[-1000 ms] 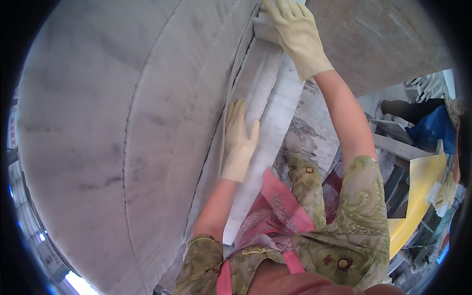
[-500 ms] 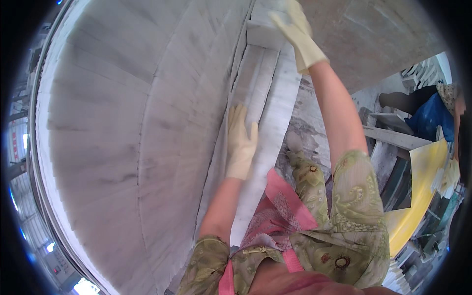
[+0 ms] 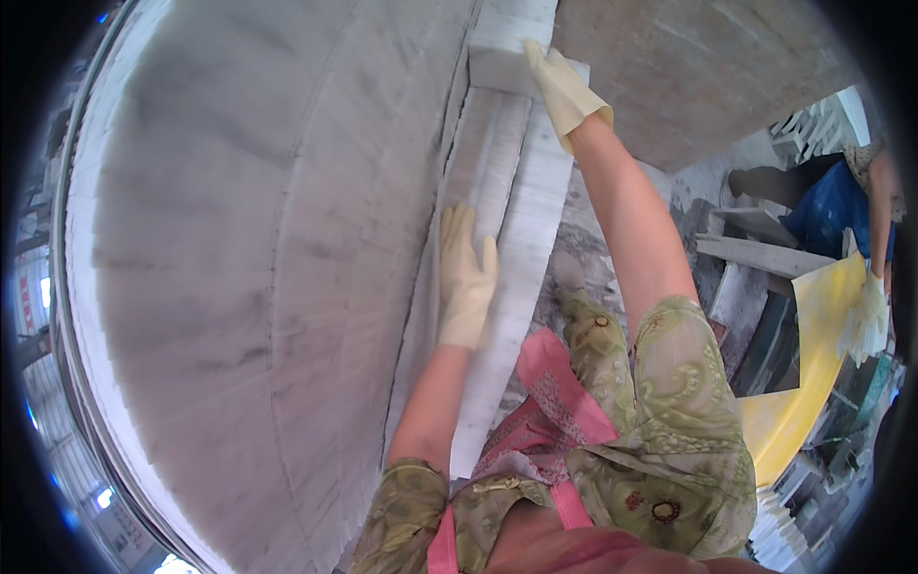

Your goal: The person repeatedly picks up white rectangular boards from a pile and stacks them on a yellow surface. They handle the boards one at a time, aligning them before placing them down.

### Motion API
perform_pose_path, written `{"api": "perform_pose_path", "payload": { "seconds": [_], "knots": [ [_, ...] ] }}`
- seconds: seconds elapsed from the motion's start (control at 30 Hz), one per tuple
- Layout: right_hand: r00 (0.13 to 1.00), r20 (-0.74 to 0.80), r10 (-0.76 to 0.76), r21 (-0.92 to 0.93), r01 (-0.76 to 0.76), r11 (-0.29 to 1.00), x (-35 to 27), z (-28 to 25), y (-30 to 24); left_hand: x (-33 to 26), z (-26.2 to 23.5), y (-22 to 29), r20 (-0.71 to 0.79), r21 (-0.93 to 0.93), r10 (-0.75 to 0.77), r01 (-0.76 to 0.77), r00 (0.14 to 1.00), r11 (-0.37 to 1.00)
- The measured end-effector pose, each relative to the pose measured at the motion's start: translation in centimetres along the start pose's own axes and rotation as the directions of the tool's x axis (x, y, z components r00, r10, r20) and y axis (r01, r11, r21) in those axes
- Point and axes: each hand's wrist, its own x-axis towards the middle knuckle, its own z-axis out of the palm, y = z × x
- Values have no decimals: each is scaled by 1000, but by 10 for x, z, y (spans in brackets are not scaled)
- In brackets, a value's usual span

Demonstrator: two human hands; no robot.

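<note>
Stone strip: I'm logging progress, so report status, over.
Left hand open on strip. Right hand at block, grip unclear. Block sits at strip's far end.

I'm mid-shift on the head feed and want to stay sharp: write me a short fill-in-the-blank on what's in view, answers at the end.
1. The left hand, at the long stone strip, and the right hand both wear ____.
2. The hand farther from the person's body, at the white stone block, is the ____ one.
3. The bent sheet near the co-worker is coloured ____.
4. The straps at the picture's bottom are ____.

Missing words: gloves; right; yellow; pink
</note>
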Motion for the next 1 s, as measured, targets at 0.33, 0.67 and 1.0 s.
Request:
{"api": "perform_pose_path", "payload": {
  "seconds": [0.33,0.67,1.0],
  "knots": [
    [875,-74,479,105,-471,876,23,7,-19,0,0,1,-42,-54,25,-27,999,998],
    [978,-27,207,-239,-208,949,19,-1,10,5,-4,2,-26,-103,-18,15,999,995],
    [958,217,186,589,-280,758,-75,-23,65,4,-60,35,-110,-154,-151,134,982,979]
  ]
}}
